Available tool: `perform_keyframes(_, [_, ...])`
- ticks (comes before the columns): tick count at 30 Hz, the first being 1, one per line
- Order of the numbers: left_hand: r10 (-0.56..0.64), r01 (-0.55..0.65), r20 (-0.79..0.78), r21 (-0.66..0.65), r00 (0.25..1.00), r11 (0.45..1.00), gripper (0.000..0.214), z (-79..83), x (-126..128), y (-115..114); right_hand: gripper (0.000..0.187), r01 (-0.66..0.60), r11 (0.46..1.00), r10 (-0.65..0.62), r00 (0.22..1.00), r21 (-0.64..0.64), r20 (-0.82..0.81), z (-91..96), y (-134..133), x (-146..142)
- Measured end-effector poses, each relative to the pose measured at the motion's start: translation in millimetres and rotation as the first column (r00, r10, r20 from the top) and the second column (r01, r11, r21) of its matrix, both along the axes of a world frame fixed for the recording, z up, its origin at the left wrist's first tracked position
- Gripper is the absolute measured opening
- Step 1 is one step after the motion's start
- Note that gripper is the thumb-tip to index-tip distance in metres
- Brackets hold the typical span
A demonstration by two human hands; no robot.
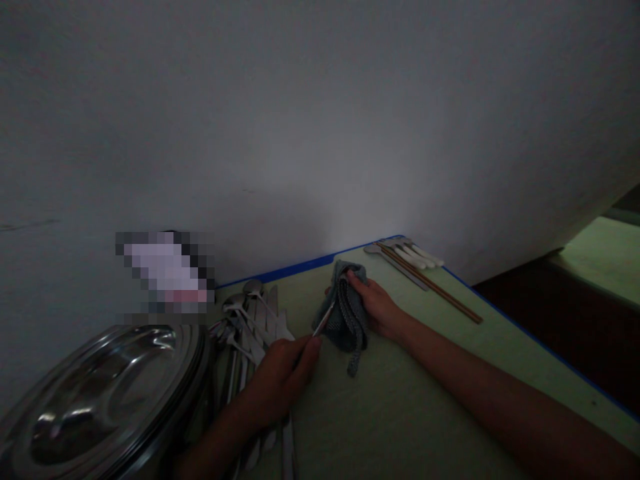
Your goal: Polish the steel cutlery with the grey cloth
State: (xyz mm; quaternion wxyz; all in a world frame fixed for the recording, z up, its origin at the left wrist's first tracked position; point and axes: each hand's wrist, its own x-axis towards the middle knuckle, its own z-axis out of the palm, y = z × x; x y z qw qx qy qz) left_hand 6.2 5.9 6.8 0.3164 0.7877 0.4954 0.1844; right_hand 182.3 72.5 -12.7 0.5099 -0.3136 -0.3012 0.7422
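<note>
My left hand (283, 380) is closed in a pinch on the handle of a metal utensil (325, 320), whose far end is wrapped in a grey-blue cloth (347, 313). My right hand (377, 307) grips that cloth from the right, fingers curled over its top. Both hands rest on a pale green table (400, 400) with a blue edge. A heap of several metal spoons (250, 320) lies just left of my left hand.
A stack of shiny steel compartment trays (100, 393) fills the lower left. White-handled utensils (415, 257) and wooden chopsticks (440, 290) lie at the table's far right corner. A plain wall rises behind. A dark gap and another green surface (605, 257) lie to the right.
</note>
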Motion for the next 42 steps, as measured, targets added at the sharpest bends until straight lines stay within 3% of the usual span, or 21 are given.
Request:
perform_keyframes(7, [0.004,0.000,0.098,-0.048,0.995,0.999,0.039,0.6,-1.6,-0.3,0.042,0.028,0.999,-0.031,0.998,-0.046,-0.052,-2.2,2.4,-0.9])
perform_keyframes(14, [0.066,-0.059,0.109,-0.066,0.992,0.996,0.042,1.0,-1.5,-1.3,0.061,-0.091,0.990,0.068,0.977,-0.108,-0.202,6.6,3.6,6.7])
perform_keyframes(32, [0.069,-0.066,0.190,-0.020,0.979,0.998,0.045,-1.2,-4.9,-3.1,0.059,-0.164,0.984,0.153,0.976,-0.065,-0.152,10.0,2.7,12.8])
perform_keyframes(42, [0.162,-0.153,0.283,-0.053,0.945,0.987,0.047,-5.9,-6.5,-4.0,0.058,-0.160,0.987,0.151,0.971,-0.032,-0.187,1.7,6.6,12.4])
